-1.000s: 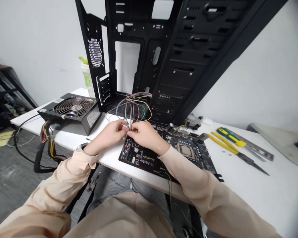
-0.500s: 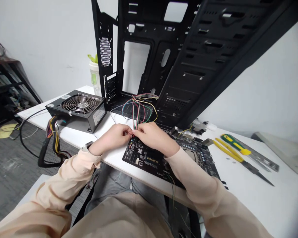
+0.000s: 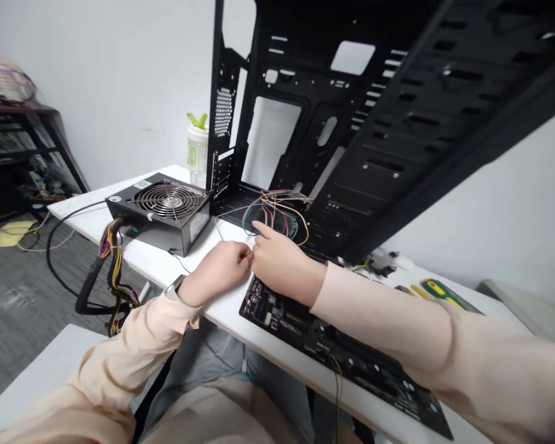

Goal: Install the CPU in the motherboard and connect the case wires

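My left hand (image 3: pixel 219 271) lies curled over the white table top (image 3: pixel 134 237), and its fingertips meet my right hand (image 3: pixel 280 262) just above the board's edge. My right index finger stretches toward a loose bundle of thin coloured wires (image 3: pixel 277 219), without clearly touching it. Whether anything small is pinched between the fingertips is hidden. Below my right forearm lies a black Gigabyte motherboard (image 3: pixel 314 342), partly covered by my sleeve. Behind the wires stands a black open computer case (image 3: pixel 333 117).
A black power supply (image 3: pixel 166 213) with a fan grille sits left of my hands, its cable bundle (image 3: pixel 113 271) hanging over the table edge. A green-handled screwdriver (image 3: pixel 437 290) and yellow-handled pliers (image 3: pixel 419 291) lie far right. A plant cup (image 3: pixel 197 151) stands behind.
My hands have let the wire bundle drop back behind them, and it no longer rises from my fingers. My right forearm has swung right across the motherboard, and the view has shifted.
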A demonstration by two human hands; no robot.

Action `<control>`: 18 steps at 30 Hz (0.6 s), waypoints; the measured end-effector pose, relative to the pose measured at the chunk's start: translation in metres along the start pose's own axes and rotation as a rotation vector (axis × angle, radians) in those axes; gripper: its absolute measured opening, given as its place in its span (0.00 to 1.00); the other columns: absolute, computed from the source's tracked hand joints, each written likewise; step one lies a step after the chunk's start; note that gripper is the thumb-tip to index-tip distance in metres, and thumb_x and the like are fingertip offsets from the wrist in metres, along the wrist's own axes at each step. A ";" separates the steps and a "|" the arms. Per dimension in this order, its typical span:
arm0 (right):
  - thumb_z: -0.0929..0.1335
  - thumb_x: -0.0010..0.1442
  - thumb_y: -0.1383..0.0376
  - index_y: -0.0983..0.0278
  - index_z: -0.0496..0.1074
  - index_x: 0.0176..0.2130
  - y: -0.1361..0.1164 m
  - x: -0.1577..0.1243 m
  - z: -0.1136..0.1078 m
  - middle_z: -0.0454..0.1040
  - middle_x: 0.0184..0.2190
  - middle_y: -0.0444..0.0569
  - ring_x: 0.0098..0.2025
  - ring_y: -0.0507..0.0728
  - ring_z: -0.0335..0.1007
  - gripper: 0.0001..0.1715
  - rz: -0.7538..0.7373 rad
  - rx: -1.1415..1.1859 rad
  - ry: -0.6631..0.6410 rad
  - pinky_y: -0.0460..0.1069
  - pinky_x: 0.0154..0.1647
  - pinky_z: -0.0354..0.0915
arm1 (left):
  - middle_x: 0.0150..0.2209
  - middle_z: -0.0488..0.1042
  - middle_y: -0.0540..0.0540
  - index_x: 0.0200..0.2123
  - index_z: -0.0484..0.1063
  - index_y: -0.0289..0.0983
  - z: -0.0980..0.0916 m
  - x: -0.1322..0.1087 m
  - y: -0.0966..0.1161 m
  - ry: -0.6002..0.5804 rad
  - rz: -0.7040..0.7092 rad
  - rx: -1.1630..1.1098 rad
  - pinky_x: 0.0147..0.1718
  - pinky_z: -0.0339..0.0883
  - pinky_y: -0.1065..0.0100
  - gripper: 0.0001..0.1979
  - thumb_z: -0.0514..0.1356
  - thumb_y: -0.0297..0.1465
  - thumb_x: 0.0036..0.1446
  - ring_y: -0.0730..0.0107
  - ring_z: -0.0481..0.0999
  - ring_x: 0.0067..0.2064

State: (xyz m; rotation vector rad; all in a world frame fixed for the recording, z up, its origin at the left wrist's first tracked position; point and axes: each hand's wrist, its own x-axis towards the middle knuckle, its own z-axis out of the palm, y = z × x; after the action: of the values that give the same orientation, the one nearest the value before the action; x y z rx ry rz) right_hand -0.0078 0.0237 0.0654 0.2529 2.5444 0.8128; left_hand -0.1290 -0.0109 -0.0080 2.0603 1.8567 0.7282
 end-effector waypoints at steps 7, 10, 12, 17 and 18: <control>0.65 0.57 0.73 0.67 0.77 0.31 0.005 0.001 -0.020 0.79 0.33 0.55 0.41 0.60 0.73 0.10 -0.090 0.068 -0.213 0.54 0.45 0.56 | 0.31 0.77 0.41 0.30 0.75 0.35 -0.005 -0.009 0.001 0.044 0.089 0.059 0.32 0.65 0.65 0.12 0.52 0.25 0.58 0.62 0.76 0.33; 0.65 0.57 0.73 0.67 0.76 0.31 0.008 0.008 -0.018 0.78 0.33 0.56 0.40 0.60 0.74 0.09 -0.119 0.076 -0.303 0.53 0.39 0.54 | 0.32 0.77 0.39 0.30 0.75 0.33 -0.005 -0.020 0.003 0.025 0.159 0.091 0.37 0.65 0.60 0.10 0.54 0.27 0.56 0.57 0.76 0.36; 0.65 0.57 0.72 0.67 0.76 0.32 0.009 0.013 -0.015 0.78 0.33 0.56 0.40 0.60 0.74 0.09 -0.125 0.068 -0.347 0.53 0.38 0.54 | 0.33 0.76 0.38 0.31 0.75 0.32 -0.002 -0.032 0.005 0.031 0.176 0.101 0.39 0.65 0.55 0.10 0.55 0.30 0.57 0.52 0.75 0.38; 0.65 0.55 0.72 0.67 0.75 0.33 0.009 0.018 -0.007 0.78 0.32 0.56 0.36 0.61 0.74 0.09 -0.112 0.089 -0.414 0.53 0.35 0.52 | 0.35 0.75 0.41 0.33 0.73 0.34 0.015 -0.058 0.004 0.059 0.229 0.017 0.40 0.62 0.54 0.12 0.58 0.37 0.58 0.53 0.72 0.41; 0.64 0.54 0.73 0.66 0.75 0.32 0.009 0.017 -0.005 0.77 0.31 0.55 0.34 0.60 0.73 0.09 -0.102 0.101 -0.409 0.52 0.34 0.51 | 0.36 0.75 0.41 0.33 0.73 0.34 0.019 -0.061 0.002 0.081 0.236 0.004 0.41 0.62 0.53 0.11 0.59 0.37 0.58 0.53 0.71 0.42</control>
State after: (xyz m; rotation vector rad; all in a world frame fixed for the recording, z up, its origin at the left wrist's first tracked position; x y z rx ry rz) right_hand -0.0250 0.0336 0.0679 0.2862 2.1937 0.5307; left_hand -0.1196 -0.0684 -0.0340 2.3103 1.6720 0.8774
